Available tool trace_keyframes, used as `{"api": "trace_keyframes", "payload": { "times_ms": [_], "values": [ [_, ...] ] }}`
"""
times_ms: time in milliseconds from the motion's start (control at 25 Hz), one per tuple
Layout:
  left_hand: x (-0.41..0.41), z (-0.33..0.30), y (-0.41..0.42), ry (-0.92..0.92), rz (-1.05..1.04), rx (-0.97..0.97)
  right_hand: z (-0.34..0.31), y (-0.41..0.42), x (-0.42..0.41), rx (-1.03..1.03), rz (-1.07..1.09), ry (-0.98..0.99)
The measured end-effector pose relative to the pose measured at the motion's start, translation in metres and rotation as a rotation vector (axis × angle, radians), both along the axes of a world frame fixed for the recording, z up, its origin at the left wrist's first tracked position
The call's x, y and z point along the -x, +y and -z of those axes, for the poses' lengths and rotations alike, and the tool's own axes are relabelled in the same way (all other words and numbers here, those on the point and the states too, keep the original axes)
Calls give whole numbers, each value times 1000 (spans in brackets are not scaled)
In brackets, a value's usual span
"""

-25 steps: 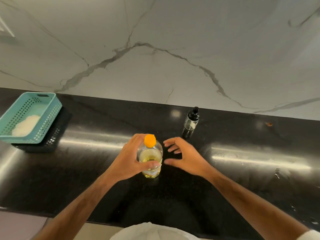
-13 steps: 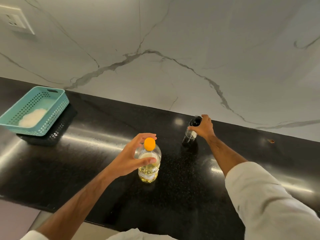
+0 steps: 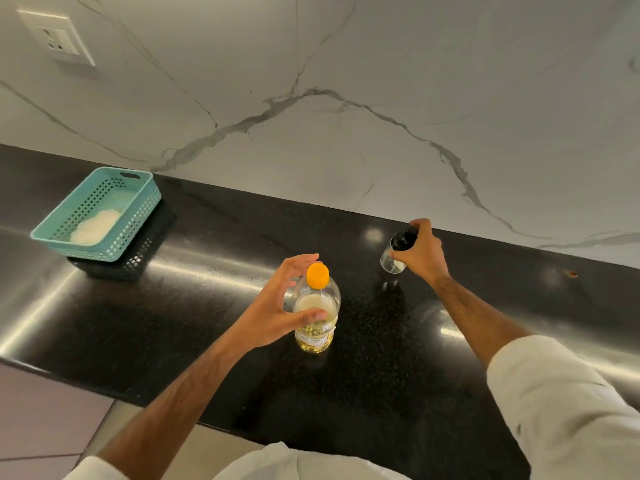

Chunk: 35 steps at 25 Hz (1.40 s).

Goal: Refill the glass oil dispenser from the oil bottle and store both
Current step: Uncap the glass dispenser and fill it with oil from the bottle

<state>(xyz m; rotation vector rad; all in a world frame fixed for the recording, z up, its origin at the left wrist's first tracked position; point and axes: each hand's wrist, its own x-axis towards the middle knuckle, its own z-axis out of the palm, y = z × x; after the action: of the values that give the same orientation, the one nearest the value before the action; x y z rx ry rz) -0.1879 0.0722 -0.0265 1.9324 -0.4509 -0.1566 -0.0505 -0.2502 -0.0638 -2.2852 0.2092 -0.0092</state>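
A white marble-veined wall (image 3: pixel 381 98) rises behind the black speckled bench (image 3: pixel 225 237), with a white wall socket (image 3: pixel 57 38) high on it, far left of the oil bottle. On the bench, well to the left of the oil bottle and further back, a teal perforated basket (image 3: pixel 138 216) sits on a black perforated basket (image 3: pixel 138 261); something pale and white lies inside the teal one.

The oil bottle (image 3: pixel 316 320) stands upright near the middle of the bench, its long axis vertical and its orange cap (image 3: pixel 317 275) pointing up towards the camera; yellow oil shows in its lower part. The left hand (image 3: pixel 273 306) cups it from the left, thumb laid across the bottle's near shoulder and fingers arched beside the cap; this grip looks loose, and whether the fingers press the plastic cannot be told.

Right of the oil bottle and further back, close to the wall, is the glass oil dispenser (image 3: pixel 394 259), its black top leaning towards the wall's side and its clear body below. The right hand (image 3: pixel 420 252) closes its grip round the dispenser's black top and upper body. Whether its base touches the bench cannot be told.
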Motion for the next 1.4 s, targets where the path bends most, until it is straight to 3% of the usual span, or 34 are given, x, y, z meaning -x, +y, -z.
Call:
{"api": "trace_keyframes", "payload": {
  "times_ms": [400, 680, 800, 960, 1040, 1120, 1240, 1400],
  "values": [
    [13, 14, -11, -14, -23, 110, 1, 34, 170, -24, -142, 118],
    [59, 39, -16, -473, -380, 35, 20, 46, 212, 20, -144, 152],
    [83, 60, -16, -598, -208, -40, 25, 47, 220, 43, -124, 152],
    [96, 69, -26, -386, 223, -171, 26, 52, 223, 60, -112, 141],
    [92, 70, -39, -238, 318, -246, 22, 48, 223, 57, -146, 177],
    [86, 75, -54, -112, 265, -271, 12, 35, 226, 66, -191, 214],
    [78, 86, -74, 41, 133, -245, -8, 17, 235, 80, -157, 97],
    [62, 101, -93, 211, 124, -166, -14, 23, 236, 222, -202, 25]
  ]
}}
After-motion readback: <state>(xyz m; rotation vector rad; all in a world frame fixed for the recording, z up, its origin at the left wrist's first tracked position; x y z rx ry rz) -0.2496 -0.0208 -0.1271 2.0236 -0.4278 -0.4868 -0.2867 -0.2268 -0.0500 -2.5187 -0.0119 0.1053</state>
